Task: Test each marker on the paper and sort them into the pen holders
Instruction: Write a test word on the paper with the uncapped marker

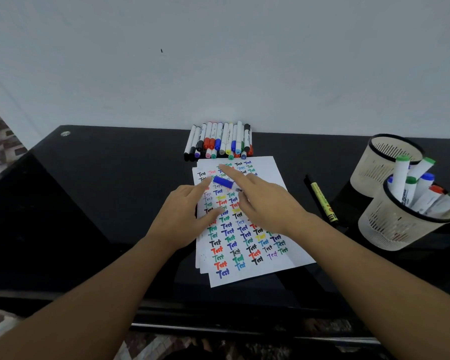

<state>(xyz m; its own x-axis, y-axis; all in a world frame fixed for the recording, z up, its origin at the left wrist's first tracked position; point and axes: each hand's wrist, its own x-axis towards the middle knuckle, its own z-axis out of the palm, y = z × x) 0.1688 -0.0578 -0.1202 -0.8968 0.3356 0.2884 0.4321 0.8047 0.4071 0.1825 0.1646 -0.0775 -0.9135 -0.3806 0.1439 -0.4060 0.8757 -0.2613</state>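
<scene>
A white paper sheet point(268, 258) covered in coloured "Test" words lies mid-table. Over its upper part sits a blue-capped marker point(222, 181); its body runs toward my right hand point(268, 203) and disappears under it. My right index finger points straight forward above the cap, and the other fingers are hidden below the palm. My left hand point(182, 216) hovers at the sheet's left edge, fingers relaxed, its index fingertip just left of the blue cap. A row of several untested markers point(218, 140) lies beyond the paper. Two cream mesh pen holders stand at the right.
The far holder point(369, 172) looks empty; the near holder point(392, 235) has several capped markers. A yellow highlighter point(324, 202) lies between paper and holders. The black glass table point(102, 190) backs onto a white wall.
</scene>
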